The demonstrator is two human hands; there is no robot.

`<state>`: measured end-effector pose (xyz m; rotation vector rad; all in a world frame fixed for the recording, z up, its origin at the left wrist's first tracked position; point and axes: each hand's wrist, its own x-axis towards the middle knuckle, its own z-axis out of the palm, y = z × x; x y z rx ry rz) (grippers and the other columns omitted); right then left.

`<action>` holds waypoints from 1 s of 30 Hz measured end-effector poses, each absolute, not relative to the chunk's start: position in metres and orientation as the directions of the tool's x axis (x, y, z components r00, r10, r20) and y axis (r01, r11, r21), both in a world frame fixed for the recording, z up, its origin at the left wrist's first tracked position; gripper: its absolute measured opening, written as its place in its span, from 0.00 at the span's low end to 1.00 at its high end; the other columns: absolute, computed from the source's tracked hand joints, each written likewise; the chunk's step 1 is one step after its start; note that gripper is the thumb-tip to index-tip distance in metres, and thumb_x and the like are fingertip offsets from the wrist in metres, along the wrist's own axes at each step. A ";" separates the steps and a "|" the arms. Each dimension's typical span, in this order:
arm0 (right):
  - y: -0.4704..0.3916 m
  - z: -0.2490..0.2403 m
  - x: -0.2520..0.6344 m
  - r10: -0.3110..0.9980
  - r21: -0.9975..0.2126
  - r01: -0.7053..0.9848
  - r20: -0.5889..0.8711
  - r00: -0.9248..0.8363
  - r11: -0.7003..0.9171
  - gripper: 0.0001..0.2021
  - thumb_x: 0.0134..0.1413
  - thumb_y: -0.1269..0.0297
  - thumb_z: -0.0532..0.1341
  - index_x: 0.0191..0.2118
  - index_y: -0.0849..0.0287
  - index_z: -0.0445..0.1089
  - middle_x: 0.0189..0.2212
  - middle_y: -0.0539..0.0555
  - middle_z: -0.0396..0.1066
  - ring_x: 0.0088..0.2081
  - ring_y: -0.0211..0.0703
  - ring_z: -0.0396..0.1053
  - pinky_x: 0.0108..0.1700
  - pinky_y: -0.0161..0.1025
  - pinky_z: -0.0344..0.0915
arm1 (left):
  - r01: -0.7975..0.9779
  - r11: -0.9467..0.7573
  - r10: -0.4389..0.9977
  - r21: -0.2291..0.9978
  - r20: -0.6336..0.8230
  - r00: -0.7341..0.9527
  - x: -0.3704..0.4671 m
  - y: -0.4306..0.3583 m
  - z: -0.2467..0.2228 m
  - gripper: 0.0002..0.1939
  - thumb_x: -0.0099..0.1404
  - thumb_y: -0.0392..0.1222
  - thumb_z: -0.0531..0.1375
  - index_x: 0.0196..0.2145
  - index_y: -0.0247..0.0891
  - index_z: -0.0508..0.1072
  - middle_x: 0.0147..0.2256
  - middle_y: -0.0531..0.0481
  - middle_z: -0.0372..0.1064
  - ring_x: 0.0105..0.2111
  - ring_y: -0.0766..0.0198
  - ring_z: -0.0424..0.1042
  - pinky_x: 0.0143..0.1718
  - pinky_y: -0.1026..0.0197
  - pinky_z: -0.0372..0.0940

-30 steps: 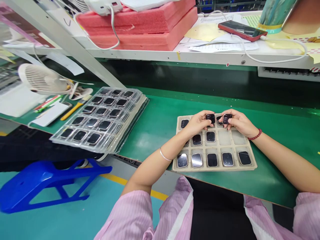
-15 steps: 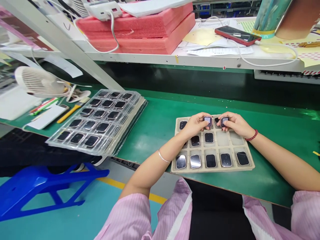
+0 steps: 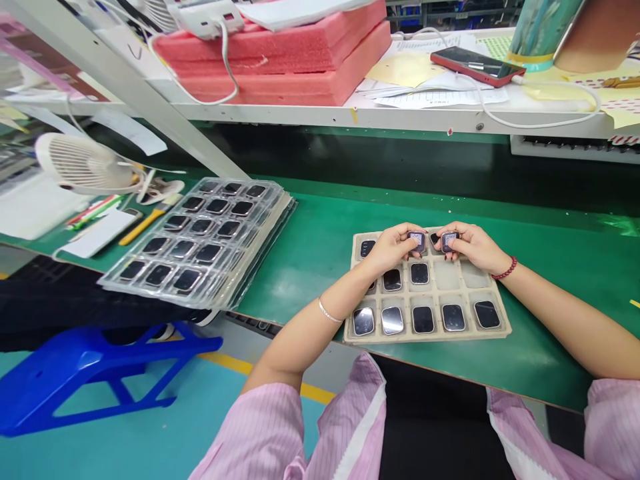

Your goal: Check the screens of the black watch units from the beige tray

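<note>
Two square devices (image 3: 419, 238), one each in pinch of left hand (image 3: 394, 249) and right hand (image 3: 475, 245)

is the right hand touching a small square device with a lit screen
Touching: the head view shows the right hand holding a small square dark-framed device with a lit screen, thumb over its front.

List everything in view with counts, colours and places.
Bench: one, green, centre
Compartment tray: one, beige, on bench
Tray smartwatches: ten visible, dark, in compartment tray
Clear tray stack: one, transparent, bench left
Stack smartwatches: fifteen, dark, top layer
Desk fan: one, white, bench left
Brush: one, yellow-handled, beside stack
Foam blocks: two, red, shelf
Phone: one, black-red, shelf
Papers: several, white-yellow, shelf
Stool: one, blue, floor
Left fingers: holding one smartwatch
Right fingers: holding another
</note>
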<state>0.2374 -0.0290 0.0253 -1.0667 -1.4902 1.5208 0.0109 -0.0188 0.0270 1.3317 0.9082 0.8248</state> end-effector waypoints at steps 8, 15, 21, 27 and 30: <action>-0.029 0.026 0.236 0.923 -0.998 0.051 -0.059 -0.379 -0.042 0.12 0.51 0.63 0.67 0.41 0.60 0.72 0.33 0.54 0.79 0.23 0.33 0.71 0.27 0.32 0.71 | 0.030 0.083 0.908 0.996 -0.088 0.410 0.011 -0.018 0.026 0.15 0.60 0.40 0.63 0.44 0.32 0.73 0.31 0.48 0.75 0.25 0.68 0.75 0.22 0.70 0.62; -0.030 0.028 0.235 0.921 -0.998 0.050 -0.045 -0.386 -0.028 0.11 0.52 0.64 0.67 0.41 0.59 0.72 0.33 0.53 0.79 0.23 0.33 0.71 0.26 0.31 0.71 | 0.026 0.087 0.908 0.996 -0.089 0.409 0.012 -0.018 0.027 0.13 0.60 0.40 0.64 0.43 0.33 0.73 0.31 0.49 0.75 0.25 0.69 0.74 0.22 0.70 0.61; -0.029 0.026 0.237 0.924 -0.998 0.068 -0.035 -0.382 -0.009 0.11 0.53 0.63 0.67 0.42 0.59 0.72 0.33 0.53 0.79 0.23 0.34 0.71 0.26 0.32 0.71 | 0.024 0.081 0.909 0.996 -0.084 0.408 0.012 -0.018 0.027 0.14 0.60 0.41 0.64 0.43 0.33 0.74 0.31 0.48 0.76 0.25 0.69 0.75 0.22 0.70 0.61; -0.029 0.025 0.236 0.923 -0.997 0.073 -0.041 -0.381 -0.014 0.11 0.52 0.62 0.68 0.41 0.58 0.72 0.33 0.54 0.78 0.24 0.35 0.71 0.28 0.34 0.72 | 0.032 0.084 0.908 0.996 -0.089 0.408 0.011 -0.018 0.027 0.14 0.61 0.41 0.64 0.44 0.33 0.73 0.31 0.48 0.76 0.25 0.68 0.75 0.22 0.70 0.62; -0.029 0.025 0.236 0.924 -0.998 0.062 -0.045 -0.379 -0.023 0.13 0.51 0.59 0.69 0.40 0.58 0.72 0.33 0.54 0.78 0.24 0.36 0.72 0.28 0.34 0.71 | 0.026 0.072 0.906 0.997 -0.076 0.417 0.011 -0.018 0.026 0.14 0.61 0.41 0.63 0.44 0.33 0.73 0.32 0.48 0.76 0.25 0.69 0.75 0.22 0.70 0.61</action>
